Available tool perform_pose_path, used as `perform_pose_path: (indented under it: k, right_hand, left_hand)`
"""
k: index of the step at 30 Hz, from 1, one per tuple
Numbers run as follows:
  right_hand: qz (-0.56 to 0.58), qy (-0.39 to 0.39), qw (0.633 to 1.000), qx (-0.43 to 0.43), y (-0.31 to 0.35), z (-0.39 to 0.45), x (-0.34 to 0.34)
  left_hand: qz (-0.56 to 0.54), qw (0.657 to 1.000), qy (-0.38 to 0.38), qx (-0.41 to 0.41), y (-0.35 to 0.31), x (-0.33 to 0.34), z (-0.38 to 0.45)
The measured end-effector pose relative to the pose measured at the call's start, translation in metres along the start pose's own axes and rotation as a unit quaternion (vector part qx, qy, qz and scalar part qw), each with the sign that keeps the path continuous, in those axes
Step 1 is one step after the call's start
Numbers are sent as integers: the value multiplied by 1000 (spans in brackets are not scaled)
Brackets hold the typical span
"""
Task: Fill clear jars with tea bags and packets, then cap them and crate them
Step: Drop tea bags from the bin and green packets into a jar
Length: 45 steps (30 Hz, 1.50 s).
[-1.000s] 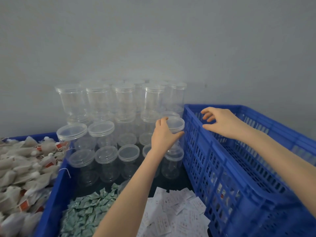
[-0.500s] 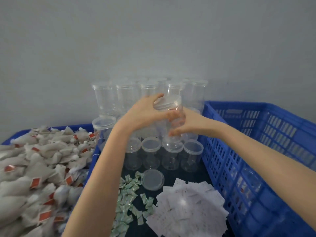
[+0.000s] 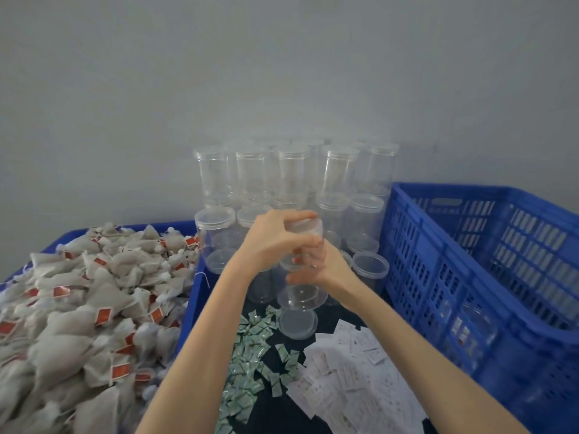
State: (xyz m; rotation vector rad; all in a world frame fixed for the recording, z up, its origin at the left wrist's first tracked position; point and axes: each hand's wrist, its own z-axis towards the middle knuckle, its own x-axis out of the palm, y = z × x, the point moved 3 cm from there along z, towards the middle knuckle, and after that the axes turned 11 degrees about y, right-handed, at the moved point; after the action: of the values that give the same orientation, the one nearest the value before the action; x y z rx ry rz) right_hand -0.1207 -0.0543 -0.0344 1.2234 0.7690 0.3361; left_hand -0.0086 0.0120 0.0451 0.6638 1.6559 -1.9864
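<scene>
Holding a clear jar [image 3: 302, 277] upright above the dark table [image 3: 275, 411], both hands meet near the middle of the view. The left hand [image 3: 272, 239] curls its grip over the jar's lid [image 3: 302, 225] from the 9 o'clock side, thumb and fingers wrapped round the rim. The right hand [image 3: 326, 264] clasps the jar's body from 3 o'clock, its fingers seen through the clear wall. The jar looks empty and hangs clear of the table.

Directly below it, toward 6 o'clock, a loose lid [image 3: 297, 322] lies flat on the table. Behind the hands, at 12 o'clock, stacked jars [image 3: 291, 173] stand in two tiers against the grey wall, all capped (the lower tier is partly hidden by the hands). One short open jar [image 3: 369, 266] sits just right of the right wrist.

At 9 o'clock a blue bin [image 3: 191, 308] is heaped with tea bags [image 3: 78, 308] carrying red tags. At 3 o'clock stands a blue crate [image 3: 438, 277] with slotted walls; a clear shape shows dimly through its slots, but I cannot tell what it is. Toward 6 o'clock, green packets [image 3: 250, 355] are scattered between the forearms, with white packets [image 3: 351, 380] spread beside them under the right forearm.
</scene>
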Motion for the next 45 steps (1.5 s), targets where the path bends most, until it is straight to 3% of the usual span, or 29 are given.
perform_pose_path:
  k: [1, 3, 4, 6, 9, 12, 14, 16, 18, 20, 22, 23, 25, 27, 28, 31, 33, 36, 38, 43, 45]
  right_hand:
    - [-34, -50, 998, -5, -1, -5, 6]
    - [-69, -141, 987, -19, 1, -13, 19]
    - [-64, -154, 986, -28, 0, -16, 25]
    - [-76, -154, 985, -31, -5, -19, 28]
    - [-69, -133, 989, -6, -23, -29, 20]
    - [-35, -63, 997, -10, -33, -38, 19]
    - [-15, -40, 999, -19, -32, -42, 20]
    - [-23, -45, 999, -19, -29, -46, 25]
    - [-62, -89, 994, -17, -26, -47, 32]
    - [-112, -153, 982, -10, -25, -46, 39]
    - [-130, -181, 975, -7, -26, -45, 42]
    - [-129, -178, 975, -5, -28, -46, 42]
    - [-106, -166, 980, 1, -36, -50, 37]
    - [-90, -161, 983, 11, -43, -56, 31]
    - [-90, -159, 983, 15, -45, -59, 31]
    - [-94, -155, 983, 20, -48, -61, 36]
    - [-103, -150, 983, 15, -47, -60, 42]
    - [-125, -110, 986, 13, -46, -57, 52]
    - [-118, -111, 987, 17, -49, -58, 55]
    - [-61, -135, 988, 32, -57, -65, 44]
    - [-69, -136, 988, 30, -56, -67, 41]
  left_hand:
    - [42, 996, -69, -26, 3, 9, -1]
    - [156, 954, -236, -101, 0, 28, -10]
    - [164, 945, -255, -125, -2, 36, -12]
    - [138, 965, -174, -141, 4, 45, -8]
    - [75, 989, 33, -126, 17, 37, -9]
    - [178, 962, 201, -47, 22, 21, -21]
    - [164, 949, 268, -12, 22, 4, -27]
    - [130, 956, 264, -13, 25, -3, -28]
    - [168, 973, 147, -66, 26, 7, -24]
    - [267, 949, -20, -164, 23, 26, -23]
    - [283, 938, -67, -188, 21, 43, -24]
    - [245, 956, -42, -159, 23, 47, -23]
    - [95, 987, 103, -74, 28, 44, -22]
    - [59, 965, 253, -25, 33, 35, -26]
    - [86, 958, 274, -18, 37, 32, -27]
    - [196, 965, 144, -99, 47, 29, -22]
    - [253, 952, 77, -152, 47, 38, -20]
    - [207, 968, 46, -134, 42, 55, -14]
    - [164, 977, 77, -112, 40, 57, -12]
    - [99, 956, 276, -21, 42, 40, -26]
    - [128, 955, 265, -21, 45, 32, -28]
